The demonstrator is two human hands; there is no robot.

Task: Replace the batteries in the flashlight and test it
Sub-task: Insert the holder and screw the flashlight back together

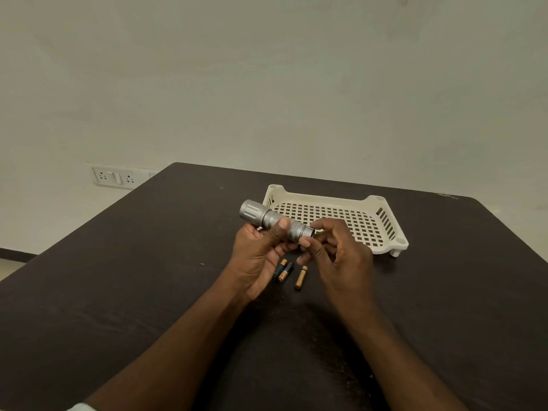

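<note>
Nearest, two bare forearms reach out over the dark bench. Just past them three small batteries lie on the bench between the hands, two touching side by side and a gold one a little to their right. Above these, the left hand has its grip wrapped around the knurled body of a silver flashlight, thumb on top, head pointing up and left. The right hand sits at the flashlight's tail end, fingers curled, thumb and forefinger pinching something small and dark there; I cannot tell what. Beyond, a cream slotted tray stands on the bench. Farther off, wall sockets sit low on the pale wall.
</note>
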